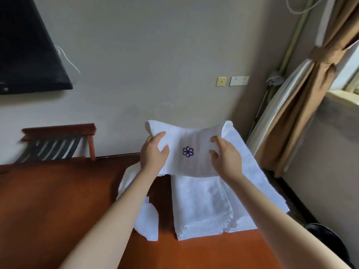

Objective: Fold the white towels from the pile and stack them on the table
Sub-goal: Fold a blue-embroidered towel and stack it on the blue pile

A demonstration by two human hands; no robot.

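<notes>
I hold a white towel (194,138) with a purple flower emblem up above the table. My left hand (154,152) grips its left upper edge and my right hand (225,158) grips its right upper edge. The towel's right end drapes down over the table's right side. Below it a stack of folded white towels (202,206) lies flat on the reddish-brown wooden table (48,200). Another loose white towel (145,222) lies crumpled to the left of the stack, partly hidden by my left forearm.
A wooden luggage rack (58,140) stands behind the table at the left. A black screen (25,51) hangs on the wall. Tied brown curtains (303,105) and a window sill are at the right. A dark round object (328,241) sits low right.
</notes>
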